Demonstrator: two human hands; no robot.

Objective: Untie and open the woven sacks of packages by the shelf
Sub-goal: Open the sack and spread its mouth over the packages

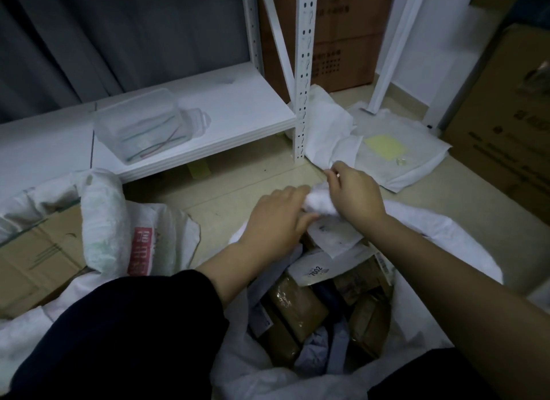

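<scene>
While my left hand (275, 218) lies flat with straight fingers on the bunched far rim of the sack (440, 242) on the floor near the shelf (190, 116), my right hand (354, 191) pinches it, so I should, I think, pull this rim outward slowly.

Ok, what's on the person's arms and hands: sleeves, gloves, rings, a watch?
Both hands are bare: no gloves on the left hand or the right hand. The left arm has a dark navy or black sleeve pushed up to about mid-forearm. The right sleeve, equally dark, sits higher, leaving most of the forearm bare. No watch or bracelet shows; the picture is too dim to rule out a ring.
</scene>
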